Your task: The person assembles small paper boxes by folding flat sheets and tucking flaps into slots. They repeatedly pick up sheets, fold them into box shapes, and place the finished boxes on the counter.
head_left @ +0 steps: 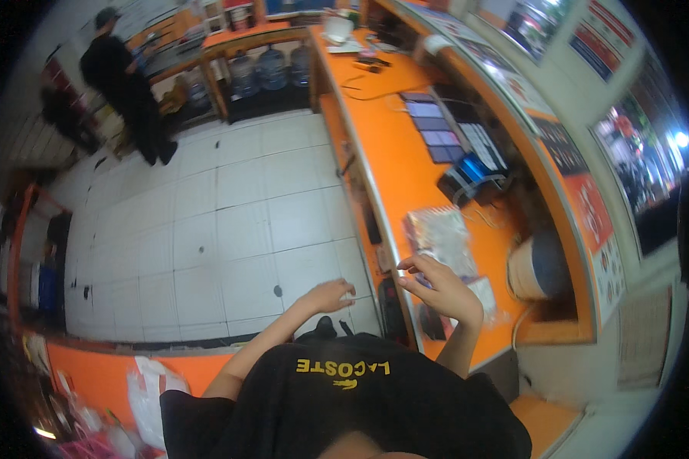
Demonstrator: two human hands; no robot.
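Observation:
My left hand hangs over the tiled floor just left of the counter. Its fingers are loosely bent and apart, with nothing in them. Above the near edge of the orange counter is my right hand, fingers spread and empty. Closest to it lies a clear plastic packet with a colourful edge. Under and beside that hand are a dark item, partly covered, and a pale sheet. A black device with a blue-lit top stands farther along the counter.
A white bucket sits on the right, against the raised counter ledge. Dark panelled sheets and a cable lie farther off. Across the tiled floor a person in black stands near large water bottles. A white bag is at lower left.

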